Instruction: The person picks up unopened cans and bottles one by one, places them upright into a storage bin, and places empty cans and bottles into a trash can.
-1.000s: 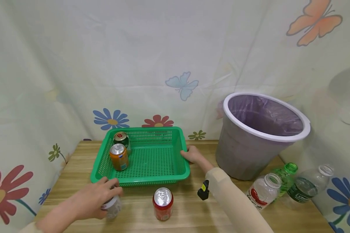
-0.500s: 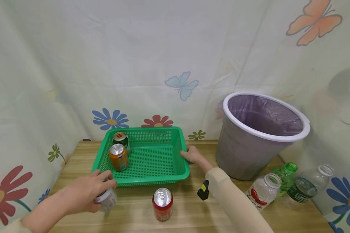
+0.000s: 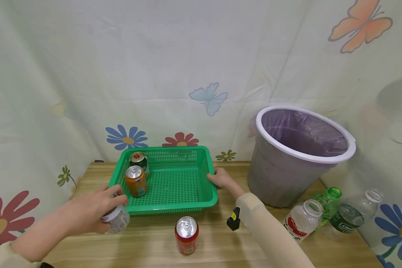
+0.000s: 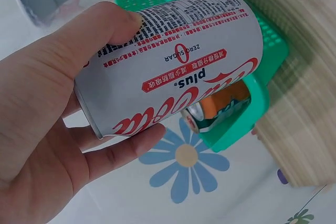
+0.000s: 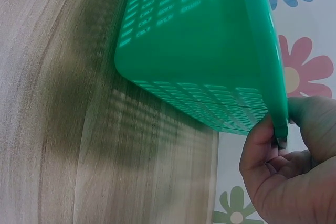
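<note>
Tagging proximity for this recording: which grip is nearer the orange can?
Left. The left grip, holding a white can, is just in front and left of the orange can; the right grip holds the right rim of the green basket, farther away.

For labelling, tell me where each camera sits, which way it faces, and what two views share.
Head: on the head, facing forward and down over the green basket; left grip, right grip and both forearms show.
Left wrist: on that wrist, facing the white can in the left grip; some of the right grip shows too.
Right wrist: on that wrist, facing the green basket's outside; only the right grip shows, holding its rim.
Head and left wrist share the white can.
</note>
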`<action>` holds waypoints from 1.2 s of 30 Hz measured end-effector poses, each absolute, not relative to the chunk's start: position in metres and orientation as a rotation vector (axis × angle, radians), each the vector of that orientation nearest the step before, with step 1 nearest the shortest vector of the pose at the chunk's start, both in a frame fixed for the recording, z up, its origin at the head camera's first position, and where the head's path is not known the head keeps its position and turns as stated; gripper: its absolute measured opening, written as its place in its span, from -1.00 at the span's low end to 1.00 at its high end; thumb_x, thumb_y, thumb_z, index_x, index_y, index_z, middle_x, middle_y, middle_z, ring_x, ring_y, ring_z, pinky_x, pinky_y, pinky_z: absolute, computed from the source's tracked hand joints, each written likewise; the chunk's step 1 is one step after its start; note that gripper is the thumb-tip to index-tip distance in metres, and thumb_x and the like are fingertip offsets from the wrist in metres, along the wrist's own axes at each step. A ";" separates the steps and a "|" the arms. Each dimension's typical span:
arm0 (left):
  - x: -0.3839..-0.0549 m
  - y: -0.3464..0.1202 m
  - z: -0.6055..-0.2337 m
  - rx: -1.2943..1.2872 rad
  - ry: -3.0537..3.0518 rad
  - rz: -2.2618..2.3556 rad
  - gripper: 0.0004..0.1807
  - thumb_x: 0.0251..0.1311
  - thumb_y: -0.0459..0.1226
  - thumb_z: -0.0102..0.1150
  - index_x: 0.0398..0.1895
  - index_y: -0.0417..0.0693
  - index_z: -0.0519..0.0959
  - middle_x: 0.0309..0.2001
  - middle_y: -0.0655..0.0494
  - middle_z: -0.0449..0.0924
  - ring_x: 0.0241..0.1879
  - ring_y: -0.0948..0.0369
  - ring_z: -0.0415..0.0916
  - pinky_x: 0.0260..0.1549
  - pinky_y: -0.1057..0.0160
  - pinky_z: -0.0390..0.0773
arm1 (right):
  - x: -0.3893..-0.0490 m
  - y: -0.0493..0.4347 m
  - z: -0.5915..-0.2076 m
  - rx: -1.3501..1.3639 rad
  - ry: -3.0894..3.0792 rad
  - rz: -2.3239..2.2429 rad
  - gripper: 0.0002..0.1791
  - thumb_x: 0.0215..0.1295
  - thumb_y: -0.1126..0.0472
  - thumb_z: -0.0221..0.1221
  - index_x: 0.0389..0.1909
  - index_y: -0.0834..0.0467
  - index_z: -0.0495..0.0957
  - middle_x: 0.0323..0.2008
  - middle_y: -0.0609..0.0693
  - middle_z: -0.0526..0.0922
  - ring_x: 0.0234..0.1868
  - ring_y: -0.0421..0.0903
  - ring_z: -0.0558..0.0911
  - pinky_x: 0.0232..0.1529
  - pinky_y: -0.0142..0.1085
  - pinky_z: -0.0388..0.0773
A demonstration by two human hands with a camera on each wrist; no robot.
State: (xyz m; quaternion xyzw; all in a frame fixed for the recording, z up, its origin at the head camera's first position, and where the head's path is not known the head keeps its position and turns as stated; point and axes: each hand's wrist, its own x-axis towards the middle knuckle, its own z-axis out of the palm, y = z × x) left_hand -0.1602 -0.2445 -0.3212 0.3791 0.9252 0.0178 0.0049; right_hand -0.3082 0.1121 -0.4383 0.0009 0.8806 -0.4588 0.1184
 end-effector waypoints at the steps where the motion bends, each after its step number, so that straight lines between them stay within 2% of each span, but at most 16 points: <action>1: -0.161 -0.245 -0.319 1.176 2.899 0.053 -0.44 -0.30 -0.23 0.46 -0.13 0.15 0.42 -0.14 0.19 0.35 -0.28 0.20 0.35 -0.56 0.40 0.45 | -0.308 0.112 -0.438 0.005 2.574 -1.344 -0.71 0.28 0.20 0.02 -0.18 0.36 0.49 -0.38 0.15 0.63 -0.51 -0.13 0.63 -0.48 -0.28 0.60; 7: -0.165 -0.245 -0.309 1.138 2.916 0.013 -0.44 -0.30 -0.21 0.47 -0.12 0.16 0.44 -0.14 0.17 0.37 -0.26 0.19 0.36 -0.58 0.39 0.46 | -0.308 0.112 -0.438 0.015 2.556 -1.352 -0.70 0.29 0.19 0.01 -0.13 0.35 0.47 -0.33 0.19 0.63 -0.52 -0.16 0.62 -0.43 -0.24 0.62; 15: -0.171 -0.244 -0.301 1.121 2.937 0.029 -0.46 -0.30 -0.24 0.46 -0.15 0.16 0.45 -0.14 0.15 0.38 -0.27 0.20 0.38 -0.58 0.36 0.45 | -0.306 0.113 -0.436 -0.004 2.546 -1.376 -0.71 0.31 0.20 0.00 -0.13 0.36 0.48 -0.27 0.26 0.62 -0.41 0.01 0.67 -0.42 -0.21 0.62; 21: -0.179 -0.244 -0.300 1.155 2.962 0.024 -0.45 -0.34 -0.25 0.47 -0.16 0.12 0.46 -0.17 0.13 0.39 -0.28 0.19 0.40 -0.52 0.31 0.49 | -0.307 0.112 -0.438 -0.005 2.569 -1.351 -0.71 0.30 0.20 0.01 -0.15 0.36 0.48 -0.34 0.20 0.63 -0.54 -0.16 0.61 -0.44 -0.22 0.62; 28: -0.194 -0.249 -0.303 1.214 2.987 0.026 -0.40 -0.38 -0.25 0.49 -0.12 0.05 0.48 -0.20 0.12 0.40 -0.32 0.23 0.39 -0.51 0.33 0.48 | -0.308 0.112 -0.439 -0.005 2.552 -1.378 -0.71 0.29 0.21 0.00 -0.15 0.38 0.47 -0.35 0.19 0.62 -0.48 -0.10 0.65 -0.44 -0.22 0.62; 36: -0.209 -0.250 -0.306 1.140 2.976 0.032 -0.43 -0.33 -0.26 0.48 -0.11 0.07 0.49 -0.22 0.11 0.42 -0.32 0.19 0.40 -0.50 0.31 0.48 | -0.308 0.112 -0.438 0.007 2.552 -1.353 -0.68 0.30 0.19 0.00 -0.12 0.38 0.45 -0.36 0.16 0.61 -0.53 -0.17 0.60 -0.44 -0.24 0.62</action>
